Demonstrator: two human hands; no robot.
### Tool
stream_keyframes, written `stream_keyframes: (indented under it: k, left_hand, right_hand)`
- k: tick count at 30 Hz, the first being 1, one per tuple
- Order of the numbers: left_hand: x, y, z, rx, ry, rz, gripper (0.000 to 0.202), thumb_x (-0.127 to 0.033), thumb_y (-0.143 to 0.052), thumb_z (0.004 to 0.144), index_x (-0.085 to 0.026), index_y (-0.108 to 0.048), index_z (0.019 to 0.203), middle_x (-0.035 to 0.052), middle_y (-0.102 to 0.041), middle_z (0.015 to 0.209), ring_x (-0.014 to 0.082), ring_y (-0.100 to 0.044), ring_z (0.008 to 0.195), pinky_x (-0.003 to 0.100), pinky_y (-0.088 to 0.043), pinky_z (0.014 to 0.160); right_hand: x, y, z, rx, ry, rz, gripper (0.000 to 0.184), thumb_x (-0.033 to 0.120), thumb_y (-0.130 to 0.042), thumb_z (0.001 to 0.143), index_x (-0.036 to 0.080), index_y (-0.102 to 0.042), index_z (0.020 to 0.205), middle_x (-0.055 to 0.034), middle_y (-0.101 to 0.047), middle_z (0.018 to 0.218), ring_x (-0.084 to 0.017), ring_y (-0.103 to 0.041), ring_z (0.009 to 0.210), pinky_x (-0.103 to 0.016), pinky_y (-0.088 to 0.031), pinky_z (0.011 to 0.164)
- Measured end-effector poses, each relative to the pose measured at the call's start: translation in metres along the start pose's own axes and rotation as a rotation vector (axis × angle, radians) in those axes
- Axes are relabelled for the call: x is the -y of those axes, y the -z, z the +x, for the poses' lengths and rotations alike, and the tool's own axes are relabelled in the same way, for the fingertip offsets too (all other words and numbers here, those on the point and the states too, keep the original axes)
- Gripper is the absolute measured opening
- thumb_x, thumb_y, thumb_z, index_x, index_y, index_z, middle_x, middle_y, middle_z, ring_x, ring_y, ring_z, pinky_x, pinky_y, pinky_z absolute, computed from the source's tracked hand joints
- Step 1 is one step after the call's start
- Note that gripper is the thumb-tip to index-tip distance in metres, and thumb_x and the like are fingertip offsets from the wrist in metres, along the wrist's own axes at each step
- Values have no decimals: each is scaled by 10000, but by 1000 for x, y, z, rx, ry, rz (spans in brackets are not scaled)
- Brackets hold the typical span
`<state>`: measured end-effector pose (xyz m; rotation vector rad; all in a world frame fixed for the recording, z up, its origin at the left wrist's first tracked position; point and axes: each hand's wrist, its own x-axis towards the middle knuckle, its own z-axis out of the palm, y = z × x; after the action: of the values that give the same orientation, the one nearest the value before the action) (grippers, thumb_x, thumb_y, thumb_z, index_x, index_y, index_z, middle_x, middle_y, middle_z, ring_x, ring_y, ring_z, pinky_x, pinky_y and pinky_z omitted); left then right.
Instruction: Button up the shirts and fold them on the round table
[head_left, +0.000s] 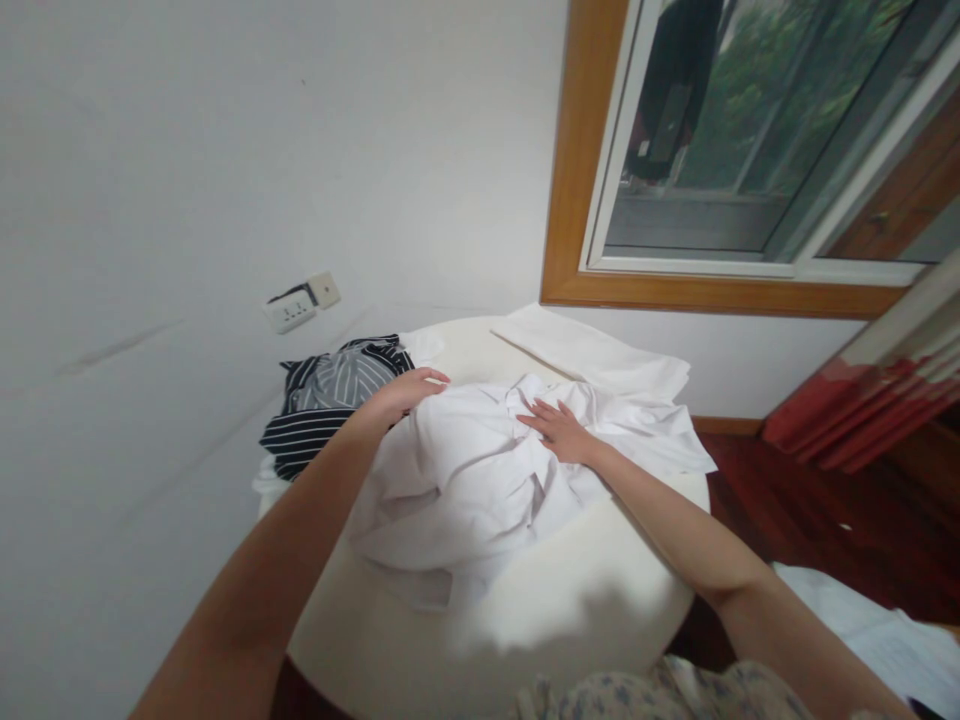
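A crumpled white shirt lies across a round white table. My left hand rests on the shirt's upper left part, fingers curled over the cloth as if gripping its edge. My right hand lies flat on the middle of the shirt, fingers stretched out and pointing left. A folded white garment sits beyond the shirt at the table's far side. A black-and-white striped garment is bunched at the table's left, just past my left hand.
A white wall runs along the left with a socket plate near the table. A wood-framed window is at upper right. Red curtain fabric hangs at right over a dark red floor.
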<state>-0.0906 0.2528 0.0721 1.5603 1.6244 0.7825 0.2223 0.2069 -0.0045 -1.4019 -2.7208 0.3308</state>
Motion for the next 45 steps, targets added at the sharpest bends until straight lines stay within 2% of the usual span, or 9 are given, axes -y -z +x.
stream_keyframes:
  k: [5, 9, 12, 16, 20, 23, 31, 38, 45]
  left_hand:
    - [-3, -8, 1, -130, -422, 834, 217, -107, -535, 746, -188, -697, 864, 82, -687, 917, 230, -587, 974, 335, -435, 841]
    - [0, -34, -8, -129, -630, 1163, 267, -64, -442, 811, -141, -696, 781, 163, -649, 965, 287, -527, 1071, 425, -390, 897]
    - [-3, -59, -14, -162, -567, 1154, 310, -98, -386, 856, -108, -695, 880, 177, -642, 974, 285, -556, 1018, 413, -422, 851]
    - [1, -98, -19, -28, -480, 1028, 433, -244, -280, 949, -94, -686, 974, 165, -677, 959, 251, -611, 950, 394, -443, 887]
    - [25, -123, -20, -78, -364, 959, 530, -430, -342, 939, -103, -514, 1318, 207, -455, 1406, 310, -419, 1294, 496, -344, 1042]
    - [39, -124, -24, -26, -314, 926, 602, -505, -349, 921, -187, -384, 1432, 149, -287, 1524, 314, -262, 1399, 575, -220, 1101]
    - [42, -118, -47, 83, -309, 950, 679, -587, -376, 881, -228, -336, 1456, 137, -183, 1560, 334, -167, 1428, 629, -140, 1097]
    - [26, -105, -8, 244, -223, 908, 727, -614, -420, 839, -243, -304, 1454, 179, -191, 1551, 359, -180, 1418, 652, -251, 1030]
    - [39, -111, 15, -56, -336, 874, 480, -479, -360, 924, -257, -487, 1331, 135, -394, 1469, 296, -344, 1345, 584, -262, 1058]
  right_hand:
    - [-3, -3, 1, -20, -15, -12, 548, 384, -391, 940, 280, -306, 1471, -75, -225, 1555, -226, -105, 1446, -543, -69, 1129]
    - [0, -3, 0, -43, -43, -11, 535, 403, -367, 950, 280, -312, 1468, -75, -233, 1553, -230, -124, 1443, -542, -79, 1130]
    - [2, -2, -1, -44, -54, -18, 537, 435, -344, 957, 275, -312, 1469, -80, -228, 1554, -236, -123, 1444, -544, -76, 1132]
    - [4, -1, -1, -16, -84, -43, 563, 487, -317, 957, 288, -275, 1482, -73, -195, 1564, -259, -78, 1449, -586, -55, 1119]
    - [8, -2, 1, 1, -132, -68, 580, 533, -260, 957, 317, -219, 1494, -53, -145, 1575, -291, -17, 1449, -664, -25, 1079]
    - [14, -5, -1, 28, -156, -75, 606, 559, -235, 952, 317, -171, 1504, -54, -94, 1582, -311, 19, 1446, -697, -6, 1055]
    - [26, 3, -15, 145, -147, 34, 703, 643, -249, 908, 311, -115, 1513, -69, -33, 1586, -318, 91, 1439, -707, 61, 1032]
    - [3, 18, 22, 134, -176, 196, 565, 590, -286, 932, 312, -430, 1402, -57, -252, 1547, -324, -117, 1433, -688, -49, 1067]
    - [1, -8, 32, -176, -167, 62, 463, 476, -366, 949, 301, -445, 1370, -50, -354, 1501, -268, -200, 1412, -654, -98, 1073]
